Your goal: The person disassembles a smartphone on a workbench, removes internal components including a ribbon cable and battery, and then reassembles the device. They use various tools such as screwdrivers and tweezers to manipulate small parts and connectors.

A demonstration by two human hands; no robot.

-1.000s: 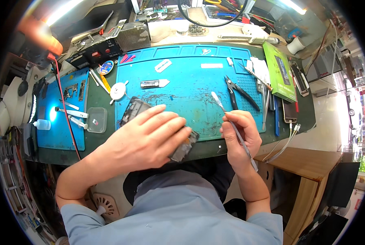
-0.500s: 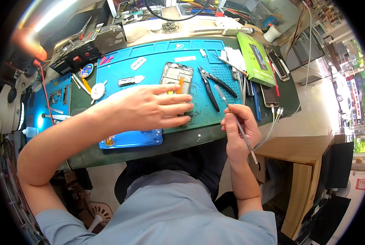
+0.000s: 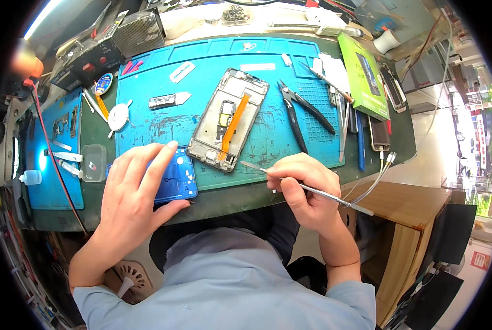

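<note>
My left hand (image 3: 131, 190) rests over the left part of a blue phone back cover (image 3: 181, 179), fingers stretched and thumb apart near the cover's front edge. Just beyond lies a phone frame (image 3: 210, 118), slanted on the blue mat, with an orange flex cable (image 3: 236, 124) along its inside. My right hand (image 3: 306, 190) is closed around a thin metal spatula (image 3: 328, 195). Its flat tip points left, close to the frame's near end; I cannot tell whether they touch.
On the blue mat (image 3: 163, 132) lie black-handled cutters (image 3: 301, 113) and a small blade (image 3: 169, 100). A green box (image 3: 362, 77) and a phone (image 3: 379, 133) are at the right. A clear plastic box (image 3: 94, 163) and a white reel (image 3: 118, 116) sit left.
My left hand has moved left and nearer, from over the phone frame to the blue cover. The frame now lies more slanted. The spatula has swung left and lower, toward the frame's near end.
</note>
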